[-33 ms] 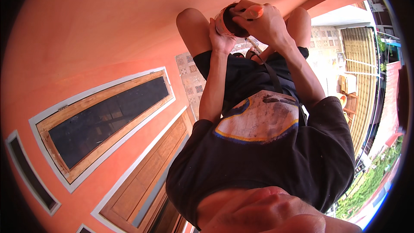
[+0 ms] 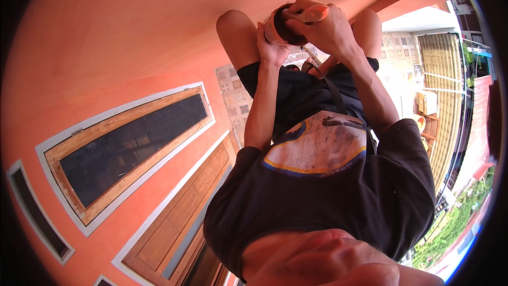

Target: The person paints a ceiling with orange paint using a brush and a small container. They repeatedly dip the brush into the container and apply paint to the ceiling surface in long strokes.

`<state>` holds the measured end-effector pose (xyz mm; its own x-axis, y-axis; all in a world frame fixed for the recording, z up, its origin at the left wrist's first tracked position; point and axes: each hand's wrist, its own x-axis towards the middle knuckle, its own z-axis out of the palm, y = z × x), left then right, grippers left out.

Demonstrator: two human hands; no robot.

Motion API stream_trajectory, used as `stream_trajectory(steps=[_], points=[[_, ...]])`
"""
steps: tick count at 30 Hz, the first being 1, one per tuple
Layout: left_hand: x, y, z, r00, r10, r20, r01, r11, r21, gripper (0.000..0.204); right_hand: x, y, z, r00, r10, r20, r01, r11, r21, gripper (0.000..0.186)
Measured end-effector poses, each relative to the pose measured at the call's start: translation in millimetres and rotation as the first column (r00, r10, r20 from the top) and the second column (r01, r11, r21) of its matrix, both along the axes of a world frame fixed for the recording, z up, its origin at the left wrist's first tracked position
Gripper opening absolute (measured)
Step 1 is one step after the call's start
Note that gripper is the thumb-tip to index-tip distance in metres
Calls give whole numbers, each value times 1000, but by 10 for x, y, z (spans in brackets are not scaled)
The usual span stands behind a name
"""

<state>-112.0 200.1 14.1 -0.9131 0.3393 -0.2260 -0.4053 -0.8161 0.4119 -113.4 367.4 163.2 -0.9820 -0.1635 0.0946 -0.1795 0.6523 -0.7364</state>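
Note:
My left hand point(image 2: 271, 47) is wrapped around a small round tin point(image 2: 280, 27) with a dark inside, held up in front of my bare knees. My right hand point(image 2: 330, 30) is over the tin's mouth, its fingers closed on an orange-smeared piece point(image 2: 313, 14) at the rim. I cannot tell whether that piece is a lid or a tool. Both forearms reach up from my dark shirt point(image 2: 317, 190), which has a pale print. A thin dark strap point(image 2: 333, 92) runs down my chest.
An orange painted wall point(image 2: 132, 32) fills the left and top. A wooden-framed dark glass pane point(image 2: 132, 145) and a wooden door panel point(image 2: 180, 222) lie lower left. Patterned floor tiles point(image 2: 235, 95) show by my knee. A slatted gate point(image 2: 450, 106) and greenery point(image 2: 455, 222) stand at right.

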Motion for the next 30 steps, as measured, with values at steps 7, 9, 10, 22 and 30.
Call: stream_trajectory(steps=[7,9,10,22,30], points=[[-98,18,2,998,-31,-51,32,999,30,80,-68,57,-41,998,-13,-61,8,997,-81,20],[-140,34,-49,999,-18,-37,17,999,-28,80,-98,-3,-70,1000,18,4,-18,991,131,23],[-147,29,-78,1000,-14,-8,14,1000,8,80,-101,-36,-82,999,34,31,-40,972,230,25],[-119,18,-22,998,5,-60,-7,999,-31,89,-63,213,138,998,55,-8,-56,978,-201,19],[-112,22,79,1000,-7,-10,7,1000,14,88,-159,243,-140,885,369,-284,-360,929,88,42]])
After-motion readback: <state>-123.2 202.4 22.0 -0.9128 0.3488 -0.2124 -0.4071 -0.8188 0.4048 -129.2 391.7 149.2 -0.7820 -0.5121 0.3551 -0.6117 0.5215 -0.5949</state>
